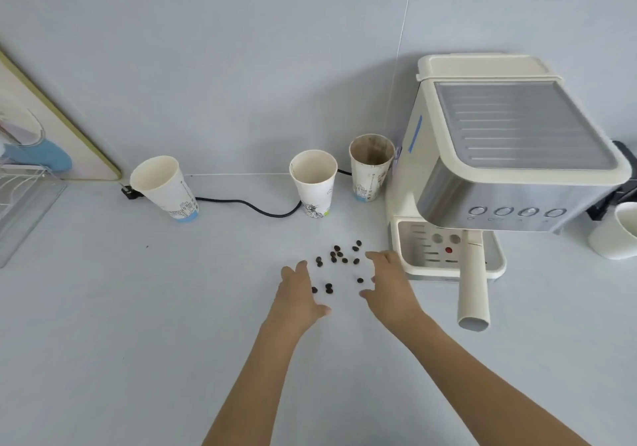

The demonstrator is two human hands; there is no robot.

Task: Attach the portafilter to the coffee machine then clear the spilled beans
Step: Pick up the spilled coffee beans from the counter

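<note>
A cream and steel coffee machine (pixel 510 169) stands at the right of the white counter. The portafilter's cream handle (pixel 474 290) sticks out from under its head toward me, over the drip tray (pixel 496 266). Several dark coffee beans (pixel 339 259) lie scattered on the counter just left of the machine. My left hand (pixel 300 292) rests flat at the left side of the beans, fingers apart, holding nothing. My right hand (pixel 387 282) lies at their right side, open too, fingers pointing at the beans. The beans sit between both hands.
Three paper cups stand behind the beans: one (pixel 165 187) at the left, one (pixel 313 181) in the middle, a coffee-stained one (pixel 370 169) beside the machine. A black power cord (pixel 248 206) runs along the wall. A white cup (pixel 617 232) sits at far right, a wire rack (pixel 24 190) far left.
</note>
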